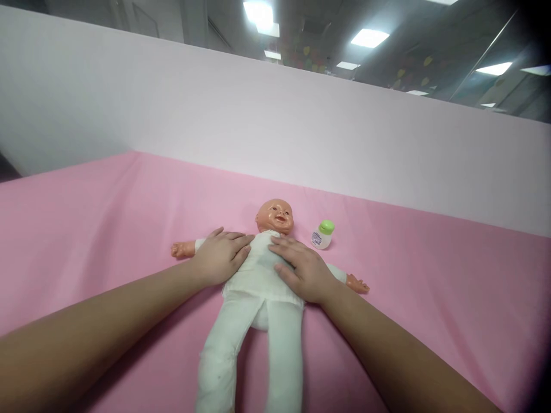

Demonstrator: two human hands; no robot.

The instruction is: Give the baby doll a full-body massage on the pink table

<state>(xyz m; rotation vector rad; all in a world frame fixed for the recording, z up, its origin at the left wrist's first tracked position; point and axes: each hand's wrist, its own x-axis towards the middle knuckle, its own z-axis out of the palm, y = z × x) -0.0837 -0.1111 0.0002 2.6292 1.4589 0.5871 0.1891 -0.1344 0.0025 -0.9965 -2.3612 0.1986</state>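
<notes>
A baby doll (pixel 264 281) with a white cloth body lies face up on a pink sheet, its arms stretched out sideways and its legs toward me. My left hand (pixel 221 255) rests flat on the side of its chest at the left of the view, fingers extended. On the other side of the chest lies my right hand (pixel 306 267), palm down with the fingers a little spread. Neither hand holds anything. Beyond my right hand, near the doll's head, stands a small clear bottle (pixel 322 235) with a green cap and a printed label.
The pink sheet (pixel 107 229) covers the surface around the doll. A white wall or partition (pixel 275 126) rises behind it. Above that, glass shows ceiling lights (pixel 370 38) and grey surroundings.
</notes>
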